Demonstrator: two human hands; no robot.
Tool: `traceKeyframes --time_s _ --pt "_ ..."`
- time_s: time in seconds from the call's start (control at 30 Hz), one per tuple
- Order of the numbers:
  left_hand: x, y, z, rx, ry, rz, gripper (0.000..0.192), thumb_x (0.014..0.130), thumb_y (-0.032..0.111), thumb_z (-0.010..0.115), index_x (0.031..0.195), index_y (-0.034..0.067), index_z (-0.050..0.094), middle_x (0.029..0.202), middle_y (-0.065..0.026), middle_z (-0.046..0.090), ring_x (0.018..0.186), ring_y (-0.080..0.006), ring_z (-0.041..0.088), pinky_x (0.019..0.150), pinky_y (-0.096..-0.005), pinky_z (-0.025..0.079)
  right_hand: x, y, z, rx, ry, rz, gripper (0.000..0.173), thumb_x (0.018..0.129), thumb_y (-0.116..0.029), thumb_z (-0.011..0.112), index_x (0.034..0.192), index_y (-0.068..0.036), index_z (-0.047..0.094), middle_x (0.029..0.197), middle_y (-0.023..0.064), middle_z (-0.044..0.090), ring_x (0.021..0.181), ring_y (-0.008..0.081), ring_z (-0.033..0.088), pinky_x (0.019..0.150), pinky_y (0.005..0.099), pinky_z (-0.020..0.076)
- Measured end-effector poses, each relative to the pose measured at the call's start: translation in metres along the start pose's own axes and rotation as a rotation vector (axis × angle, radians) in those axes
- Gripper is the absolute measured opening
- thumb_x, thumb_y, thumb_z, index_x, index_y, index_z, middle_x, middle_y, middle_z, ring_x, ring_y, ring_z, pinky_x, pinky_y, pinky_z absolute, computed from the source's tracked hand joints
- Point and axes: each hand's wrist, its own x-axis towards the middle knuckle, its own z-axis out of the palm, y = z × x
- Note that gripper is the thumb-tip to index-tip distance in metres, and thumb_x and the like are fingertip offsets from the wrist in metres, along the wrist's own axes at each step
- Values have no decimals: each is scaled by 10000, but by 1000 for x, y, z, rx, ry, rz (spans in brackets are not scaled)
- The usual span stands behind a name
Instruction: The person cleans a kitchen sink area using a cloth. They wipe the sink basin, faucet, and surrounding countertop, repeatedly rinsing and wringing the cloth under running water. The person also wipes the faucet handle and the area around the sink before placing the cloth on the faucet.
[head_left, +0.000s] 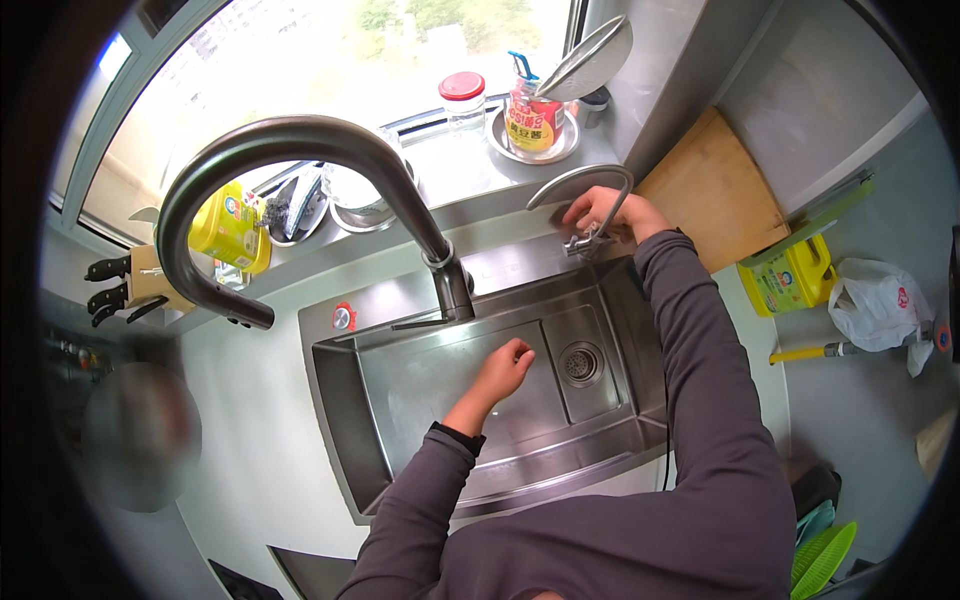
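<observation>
My right hand (611, 212) is behind the small curved metal faucet (624, 191) at the sink's back right corner; its fingers are partly hidden, and whether they grip anything does not show. My left hand (510, 367) hovers over the stainless steel sink (457, 375), fingers loosely curled, with nothing visible in it. To its right lies the round drain strainer (581, 364). A large dark gooseneck faucet (300, 139) rises from the sink's back edge and arches to the left.
On the windowsill stand a red-lidded glass jar (463, 97), a labelled container in a metal dish (534, 124) and a yellow tub (229, 229). A knife block (150, 277) stands left. A wooden cutting board (705, 191) leans at right, near a yellow jug (787, 277).
</observation>
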Motion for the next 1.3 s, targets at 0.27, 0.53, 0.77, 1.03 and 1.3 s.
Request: traceKeyframes --time_s 0.27,0.53,0.77,1.03,1.3 --pt "18 22 -14 24 35 47 225 933 195 572 1038 -4 595 894 -98 671 741 -152 637 690 -291 507 -10 2 -6 419 583 -321 174 730 17 603 891 16 668 785 86 670 741 172 633 683 293 503" --pt "28 52 -2 -132 14 80 222 938 188 565 1058 3 597 835 -80 650 712 -152 630 685 -284 502 -105 -14 79 812 1507 -619 70 858 -15 528 916 -11 566 976 59 581 946 174 552 878 296 429" --pt "44 91 16 56 280 438 198 908 160 579 1076 61 610 1136 -116 586 1046 -236 571 836 -312 477 -142 -6 163 1056 808 -319 120 806 7 486 865 -32 583 854 41 604 798 119 552 788 233 435" --pt "55 107 3 15 136 211 188 814 182 665 902 17 661 844 -172 654 772 -304 651 714 -374 507 -142 22 170 272 785 -302 245 869 -127 671 1087 -23 630 889 24 632 838 82 571 752 241 470" --pt "86 158 -13 230 603 512 128 710 162 723 794 68 699 819 -102 580 857 -300 554 752 -395 435 -103 21 169 655 910 -288 177 900 -144 647 990 7 634 838 6 639 761 64 569 688 227 469"
